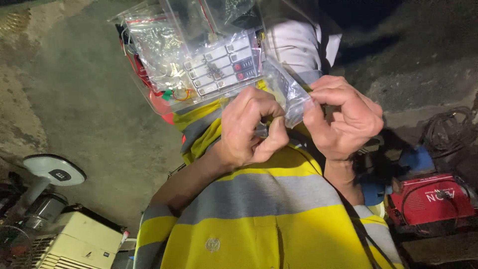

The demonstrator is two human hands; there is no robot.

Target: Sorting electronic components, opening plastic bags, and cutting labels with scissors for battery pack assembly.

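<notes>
Both hands are raised in front of a yellow and grey striped shirt [259,219]. They pinch the lower corner of a clear plastic bag [286,92]. My left hand [249,127] has its fingers curled on the bag's edge. My right hand [343,117] grips the same edge from the right, fingertips close to the left hand's. Inside the bag sits a white switch panel [221,65] with small red buttons. Another clear bag [157,55] behind it holds red wires and small parts.
The ground is grey concrete [84,99]. At the lower left stand a fan base [54,171] and a cream-coloured appliance [79,241]. On the right are a red machine box [430,199], a blue object [416,159] and coiled dark cables [448,132].
</notes>
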